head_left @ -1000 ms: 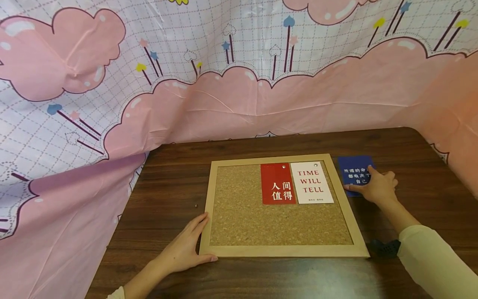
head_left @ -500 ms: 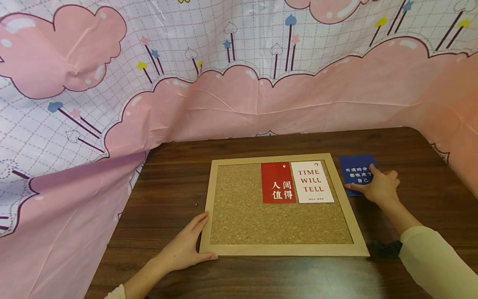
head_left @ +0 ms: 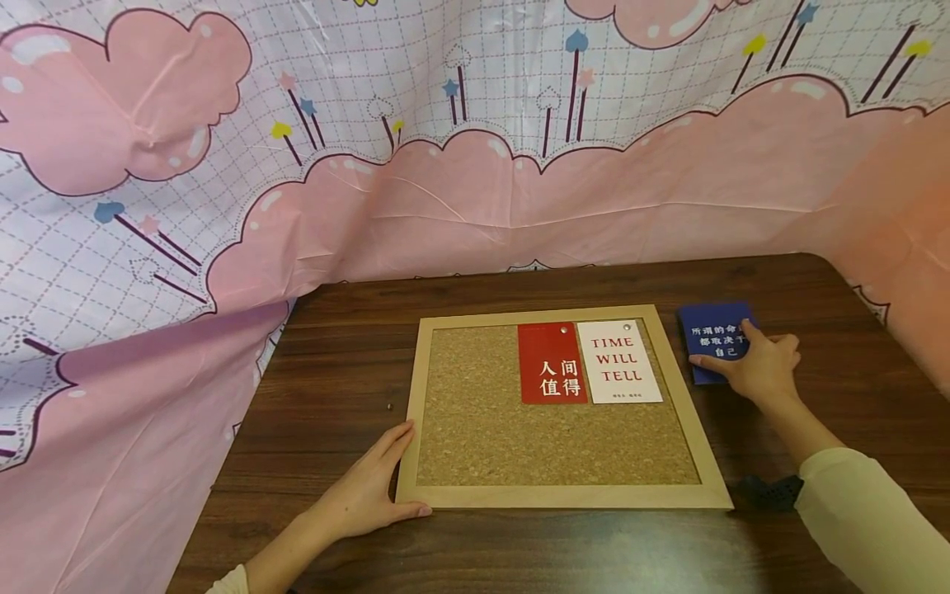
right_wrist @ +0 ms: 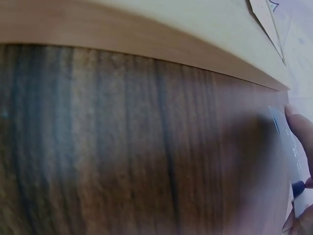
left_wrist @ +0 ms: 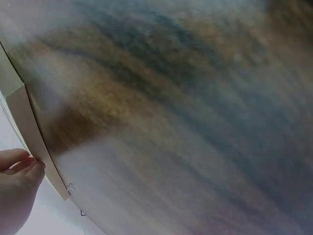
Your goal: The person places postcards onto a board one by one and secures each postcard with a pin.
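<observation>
A wood-framed corkboard (head_left: 557, 445) lies on the dark wooden table. A red card (head_left: 542, 346) and a white card (head_left: 622, 388) are fixed side by side at its upper right, each with a small pin near its top. My left hand (head_left: 364, 495) rests at the board's lower left corner, fingers along the left side and thumb at the bottom edge; the left wrist view shows fingertips touching the frame (left_wrist: 29, 122). Right of the board, my right hand (head_left: 764, 363) holds a blue card (head_left: 712, 318) with white characters between thumb and fingers. The fingers partly cover this card.
A tiny dark object (head_left: 389, 407) sits on the table (head_left: 326, 355) left of the board. Beside the right sleeve is a black perforated object (head_left: 772, 492). A pink and white patterned cloth (head_left: 445, 206) hangs behind the table and along its sides.
My right hand and the blue card have shifted slightly to the right and away from me. The left hand and the corkboard stay where they were.
</observation>
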A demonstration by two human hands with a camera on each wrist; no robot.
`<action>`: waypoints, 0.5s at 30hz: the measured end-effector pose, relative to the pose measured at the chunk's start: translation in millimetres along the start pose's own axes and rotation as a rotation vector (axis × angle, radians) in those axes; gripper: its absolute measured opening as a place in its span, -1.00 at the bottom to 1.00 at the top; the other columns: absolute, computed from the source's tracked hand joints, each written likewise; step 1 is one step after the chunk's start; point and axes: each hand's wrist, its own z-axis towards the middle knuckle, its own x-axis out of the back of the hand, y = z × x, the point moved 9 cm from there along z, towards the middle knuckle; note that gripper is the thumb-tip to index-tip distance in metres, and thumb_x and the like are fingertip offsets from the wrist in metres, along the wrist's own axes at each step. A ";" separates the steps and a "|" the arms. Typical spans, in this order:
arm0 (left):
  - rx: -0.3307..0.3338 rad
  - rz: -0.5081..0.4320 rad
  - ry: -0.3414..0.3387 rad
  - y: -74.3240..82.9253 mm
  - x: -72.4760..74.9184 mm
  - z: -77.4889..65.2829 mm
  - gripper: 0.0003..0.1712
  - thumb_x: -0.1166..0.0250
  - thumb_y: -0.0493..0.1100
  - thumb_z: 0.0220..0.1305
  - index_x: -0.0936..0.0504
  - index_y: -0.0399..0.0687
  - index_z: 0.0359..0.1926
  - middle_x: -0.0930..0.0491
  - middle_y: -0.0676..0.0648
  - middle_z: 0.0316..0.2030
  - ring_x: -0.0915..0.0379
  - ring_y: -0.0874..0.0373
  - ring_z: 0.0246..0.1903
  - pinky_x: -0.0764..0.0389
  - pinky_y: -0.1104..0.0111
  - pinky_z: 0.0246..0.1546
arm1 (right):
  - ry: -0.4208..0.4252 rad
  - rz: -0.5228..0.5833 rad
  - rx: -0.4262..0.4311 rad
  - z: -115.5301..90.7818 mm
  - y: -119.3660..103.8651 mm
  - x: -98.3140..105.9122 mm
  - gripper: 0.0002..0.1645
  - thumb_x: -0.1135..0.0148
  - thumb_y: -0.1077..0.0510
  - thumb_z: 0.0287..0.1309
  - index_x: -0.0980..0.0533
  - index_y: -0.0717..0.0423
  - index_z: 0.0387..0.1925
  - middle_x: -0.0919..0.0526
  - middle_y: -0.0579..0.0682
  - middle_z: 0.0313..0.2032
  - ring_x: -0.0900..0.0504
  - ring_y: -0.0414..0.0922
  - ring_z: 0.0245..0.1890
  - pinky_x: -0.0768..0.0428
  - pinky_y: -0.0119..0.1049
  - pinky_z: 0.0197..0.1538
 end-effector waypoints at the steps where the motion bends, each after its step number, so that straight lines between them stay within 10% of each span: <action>1: -0.001 0.000 0.001 0.0 -0.1 -0.1 0.27 -0.42 0.39 -0.07 -0.12 -0.28 0.45 -0.05 -0.14 0.48 -0.11 -0.09 0.42 -0.43 0.07 0.25 | 0.006 0.002 -0.002 0.1 -0.1 1.8 0.34 -0.28 -0.44 0.00 0.09 0.33 0.46 -0.01 0.77 0.12 -0.10 0.57 0.08 -0.32 0.39 -0.06; 9: -0.020 0.016 0.010 0.6 -0.1 -1.0 0.26 -0.44 0.37 -0.07 -0.13 -0.31 0.44 -0.08 -0.17 0.47 -0.14 -0.10 0.41 -0.45 0.08 0.24 | 0.054 0.101 -0.018 3.5 -2.2 10.3 0.13 -0.02 -0.38 0.26 0.09 0.34 0.46 -0.02 0.77 0.15 -0.04 0.57 0.14 -0.23 0.38 0.02; 15: -0.020 0.015 0.011 1.7 0.9 0.0 0.27 -0.44 0.37 -0.07 -0.13 -0.30 0.45 -0.08 -0.16 0.47 -0.15 -0.10 0.41 -0.46 0.09 0.23 | 0.114 0.208 0.016 4.9 -22.5 21.3 -0.26 0.19 0.03 0.40 0.00 0.36 0.44 -0.06 0.78 0.14 -0.09 0.59 0.13 -0.21 0.35 0.01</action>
